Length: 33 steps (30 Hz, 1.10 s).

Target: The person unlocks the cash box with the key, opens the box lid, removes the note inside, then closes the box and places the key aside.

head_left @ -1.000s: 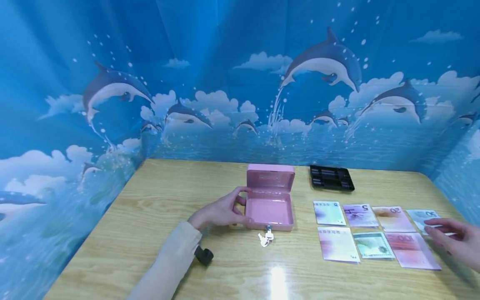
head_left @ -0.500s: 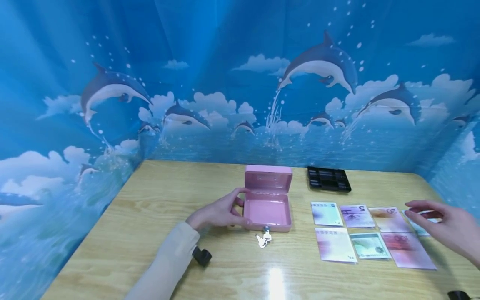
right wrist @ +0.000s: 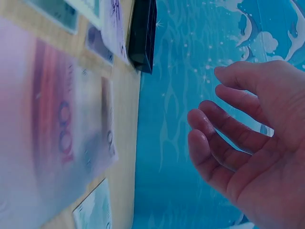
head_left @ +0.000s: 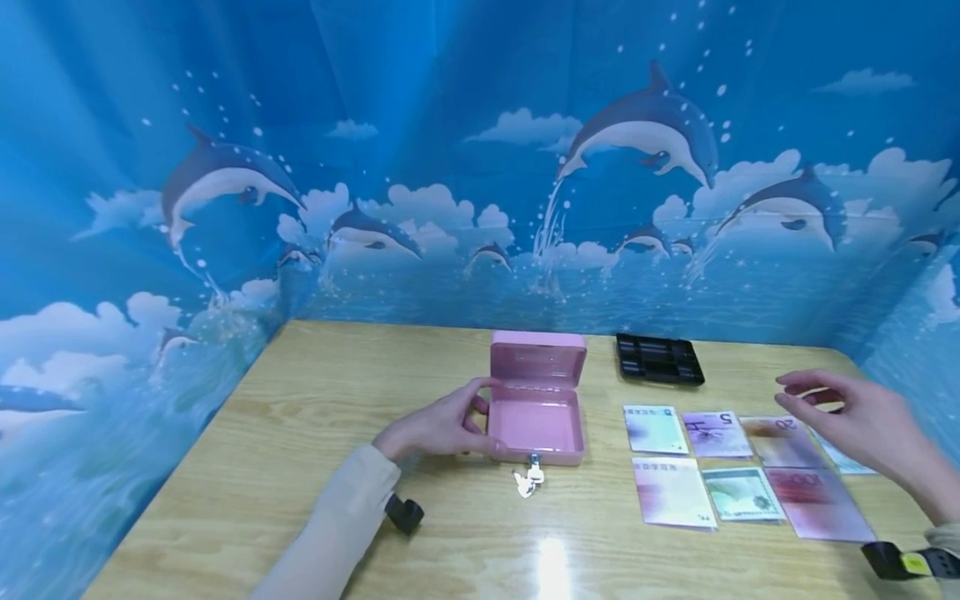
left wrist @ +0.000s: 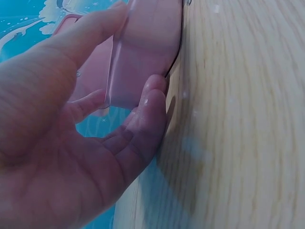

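Note:
A pink metal cash box [head_left: 537,423] stands on the table with its lid raised and its inside bare. My left hand [head_left: 442,423] holds it by the left side, thumb at the front corner and index finger near the hinge. In the left wrist view the fingers curve against the box wall [left wrist: 143,52]. Keys [head_left: 529,480] hang at the lock in front. Above the right end of the banknotes hovers my right hand [head_left: 855,410], fingers loosely bent with nothing between them. It partly covers the light blue note [head_left: 847,461].
Play banknotes lie in two rows: a purple 5 [head_left: 716,435], an orange 20 [head_left: 780,442], a green note [head_left: 742,493], a red 100 [head_left: 819,504] and others. Behind them rests a black compartment tray [head_left: 660,360]. A dolphin-print curtain [head_left: 420,208] borders the table.
My right hand has risen from the light blue note and moved left and away from me, over the far row's right end. My left hand stays at the cash box.

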Motion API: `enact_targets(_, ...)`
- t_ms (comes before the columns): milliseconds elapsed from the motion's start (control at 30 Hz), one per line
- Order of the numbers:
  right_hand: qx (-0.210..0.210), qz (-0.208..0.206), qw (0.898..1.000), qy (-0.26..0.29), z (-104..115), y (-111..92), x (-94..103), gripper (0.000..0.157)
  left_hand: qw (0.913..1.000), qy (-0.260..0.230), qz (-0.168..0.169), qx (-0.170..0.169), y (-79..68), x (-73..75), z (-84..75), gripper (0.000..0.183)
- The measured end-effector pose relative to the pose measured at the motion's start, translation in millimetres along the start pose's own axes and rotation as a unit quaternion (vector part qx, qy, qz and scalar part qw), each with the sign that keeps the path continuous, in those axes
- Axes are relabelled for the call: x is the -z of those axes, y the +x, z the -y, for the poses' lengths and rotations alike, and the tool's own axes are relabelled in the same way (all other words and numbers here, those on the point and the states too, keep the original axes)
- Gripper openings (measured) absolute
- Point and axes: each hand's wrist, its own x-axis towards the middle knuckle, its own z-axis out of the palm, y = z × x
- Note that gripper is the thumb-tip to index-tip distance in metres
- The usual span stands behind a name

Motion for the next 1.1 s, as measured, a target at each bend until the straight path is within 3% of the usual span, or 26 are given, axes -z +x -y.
enact_targets(267,0.023,0.001,1.000,0.011,15.7,23.9,-2.1,0.040,1.0000,0.000,0.002,-0.002,0.5,0.0,-0.6,0.094)
enact_targets(600,0.001,0.076,0.997,0.001,29.9,41.4,0.4,0.059,1.0000,0.001,0.000,0.000,1.9,0.7,-0.6,0.094)
enact_targets(833,0.030,0.065,0.996,0.046,37.2,48.0,-13.3,0.049,1.0000,0.000,0.001,0.002,2.1,0.0,-1.7,0.095)
enact_targets(1100,0.053,0.054,0.996,0.057,43.0,54.6,-25.9,0.040,0.9999,0.007,-0.010,0.004,2.1,-0.1,-4.1,0.095)
